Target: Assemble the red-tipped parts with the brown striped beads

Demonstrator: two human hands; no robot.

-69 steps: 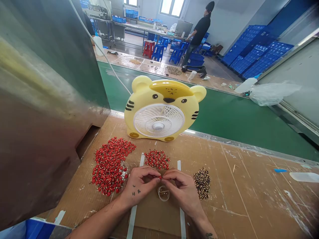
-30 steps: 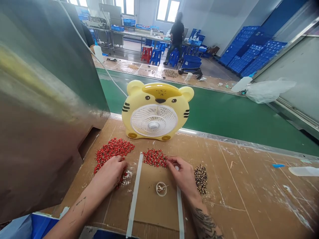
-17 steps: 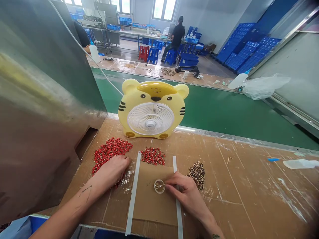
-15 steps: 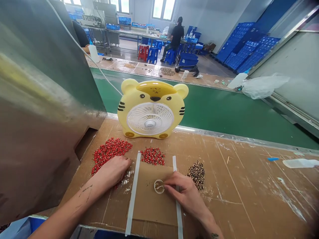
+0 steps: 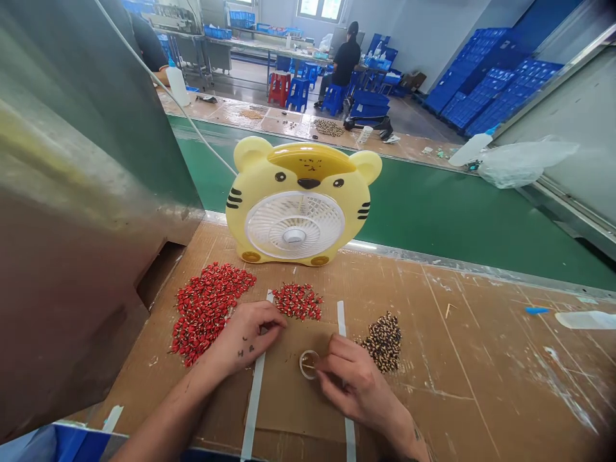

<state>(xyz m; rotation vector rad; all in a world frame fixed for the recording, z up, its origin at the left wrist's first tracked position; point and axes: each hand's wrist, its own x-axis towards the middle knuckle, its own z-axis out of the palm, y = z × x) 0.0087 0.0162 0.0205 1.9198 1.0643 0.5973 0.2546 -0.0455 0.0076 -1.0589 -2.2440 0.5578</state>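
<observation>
Small clear cup point(image 5: 301, 370) is sitting on the brown sheet point(image 5: 298, 407), right of its middle, between two tape strips point(image 5: 260, 378); a thin stick point(image 5: 307, 366) is lying across inside it. Any liquid: can't tell.

Your right hand point(image 5: 353, 378) is coming in over the sheet's right edge, wrist low, thumb and forefinger pinching the stick's outer end at the cup rim, other fingers curling. Your left hand point(image 5: 253, 333) is hovering palm-down over the sheet's left edge, thumb and forefinger nearly meeting; can't tell if they're gripping anything.

Small red heap point(image 5: 297, 301) is lying along the sheet's far edge, just beyond your left fingertips. Big red heap point(image 5: 206, 314) is spreading near the worktop's point(image 5: 462, 366) left edge; black-and-tan heap point(image 5: 385, 340) is sitting beyond your right hand. Fan point(image 5: 240, 224) is standing at the worktop's far edge.
</observation>
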